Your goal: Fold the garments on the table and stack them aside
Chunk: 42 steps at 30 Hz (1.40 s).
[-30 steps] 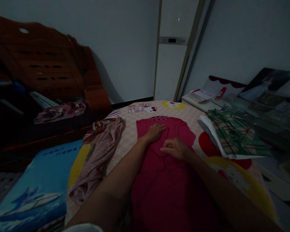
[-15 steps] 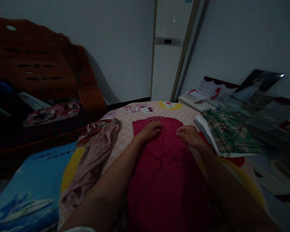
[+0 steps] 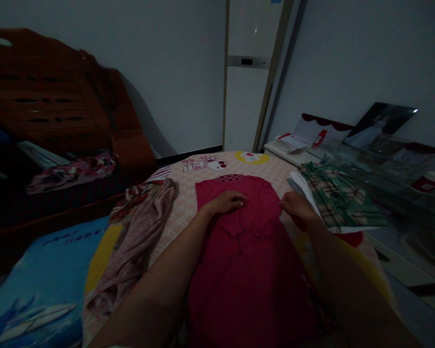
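Note:
A dark pink shirt [image 3: 235, 290] lies spread lengthwise over a round table with a patterned cloth, a dotted patch showing at its far end. My left hand [image 3: 227, 202] rests on its upper left part, palm down, fingers loosely bent and flat against the fabric. At the upper right edge my right hand [image 3: 295, 205] has thumb and fingers pinched together on the shirt's border. The near end of the shirt runs down between my forearms into shadow.
A crumpled brownish-pink garment [image 3: 145, 232] lies left on the tablecloth [image 3: 183, 193]. Folded clothes with a green plaid piece [image 3: 342, 195] sit to the right, by a glass-topped cabinet. A blue printed package [image 3: 47, 285] and a wooden bench [image 3: 58, 111] stand at left.
My right hand has moved right, from above the shirt to its right edge, and its fingers have closed there. My left hand has slid slightly toward me. The view has shifted slightly.

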{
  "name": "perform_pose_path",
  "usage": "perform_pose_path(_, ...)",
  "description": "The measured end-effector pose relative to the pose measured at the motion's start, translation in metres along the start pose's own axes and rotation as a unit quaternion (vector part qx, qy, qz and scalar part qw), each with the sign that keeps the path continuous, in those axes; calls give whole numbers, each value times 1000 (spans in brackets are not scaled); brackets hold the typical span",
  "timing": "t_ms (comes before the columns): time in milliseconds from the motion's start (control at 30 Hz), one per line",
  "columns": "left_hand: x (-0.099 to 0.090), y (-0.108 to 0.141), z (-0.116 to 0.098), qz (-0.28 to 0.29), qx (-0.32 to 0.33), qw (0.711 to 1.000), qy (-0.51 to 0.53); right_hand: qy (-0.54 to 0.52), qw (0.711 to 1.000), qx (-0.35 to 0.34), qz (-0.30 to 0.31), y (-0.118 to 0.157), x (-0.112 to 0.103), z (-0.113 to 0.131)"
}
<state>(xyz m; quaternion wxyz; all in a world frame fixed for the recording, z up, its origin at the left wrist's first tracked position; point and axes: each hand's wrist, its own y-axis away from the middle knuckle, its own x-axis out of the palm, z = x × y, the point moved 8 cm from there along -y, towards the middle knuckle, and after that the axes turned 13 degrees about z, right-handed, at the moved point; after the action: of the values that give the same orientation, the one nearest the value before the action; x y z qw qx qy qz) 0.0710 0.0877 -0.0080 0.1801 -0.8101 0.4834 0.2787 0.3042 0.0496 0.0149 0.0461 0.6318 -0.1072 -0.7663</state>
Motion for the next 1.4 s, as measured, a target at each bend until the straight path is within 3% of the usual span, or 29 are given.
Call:
perform_pose_path(100,0,0,1,-2,6,1000,9,-66,997,9,-44,-3,-7,-5)
perform_pose_path(200,-1,0,2,-4,7,1000,12,-236,968,14,-80,-6,-7,-14)
perform_pose_path(267,-1,0,2,-5,10,1000,22,-399,914,7,-77,-8,0,-17)
perform_pose_path(367,0,-1,2,-11,18,998,60,-592,802,-66,-52,-5,4,1)
perform_pose_path(467,0,-1,5,-39,20,988,148,-681,698,-221,-2,6,-10,42)
perform_pose_path(533,-1,1,7,-71,17,978,196,-694,664,-280,16,13,-18,60)
perform_pose_path(600,-2,1,8,-88,19,975,201,-686,673,-278,6,13,-19,62)
perform_pose_path(767,-2,-3,-4,-70,38,996,43,-623,755,-201,-25,1,-3,40)
perform_pose_path(967,11,-12,-11,-55,-69,976,-200,-429,868,-205,139,9,26,69)
perform_pose_path(1100,13,-13,-10,-63,-88,967,-229,-286,903,-230,222,24,38,94)
perform_pose_path(1300,11,-13,1,-84,-63,975,-194,-91,952,-280,85,29,25,114)
perform_pose_path(1400,9,-14,6,-102,-64,980,-157,-105,952,-279,73,25,29,115)
